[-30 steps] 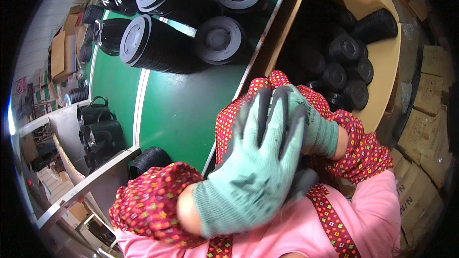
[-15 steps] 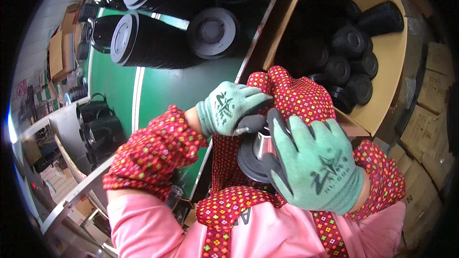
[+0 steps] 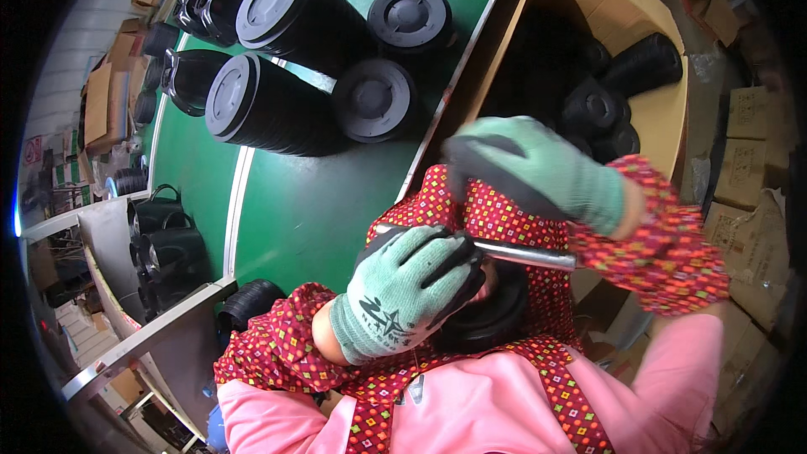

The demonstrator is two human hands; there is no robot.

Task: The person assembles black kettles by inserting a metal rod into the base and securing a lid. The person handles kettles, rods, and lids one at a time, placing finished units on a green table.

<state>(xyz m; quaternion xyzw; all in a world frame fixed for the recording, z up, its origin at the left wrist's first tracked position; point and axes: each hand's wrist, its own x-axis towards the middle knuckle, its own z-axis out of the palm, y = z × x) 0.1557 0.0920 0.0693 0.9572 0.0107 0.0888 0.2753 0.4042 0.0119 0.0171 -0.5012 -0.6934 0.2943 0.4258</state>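
Observation:
My left hand (image 3: pixel 412 286), in a green knitted glove with dark palm and fingers, is closed round a shiny metal bar (image 3: pixel 530 255) that sticks out to the right. Beneath the bar, in my lap, lies a round black part (image 3: pixel 496 311), partly covered by the left hand. My right hand (image 3: pixel 538 170), gloved alike, is raised above my red patterned apron (image 3: pixel 513 210), apart from the bar. Motion smears its fingers, and I cannot make out whether anything is in them.
On the green worktop (image 3: pixel 311 202) at the left lie stacks of black round discs (image 3: pixel 277 109), with black handled pots (image 3: pixel 195 76) beyond. An open cardboard box (image 3: pixel 664 118) at the right holds several more black discs. Cartons (image 3: pixel 740 151) stand farther right.
The right hand has lifted off the black part and moved up and away. My left hand has come down closer to me and grips the bar. The view has shifted slightly.

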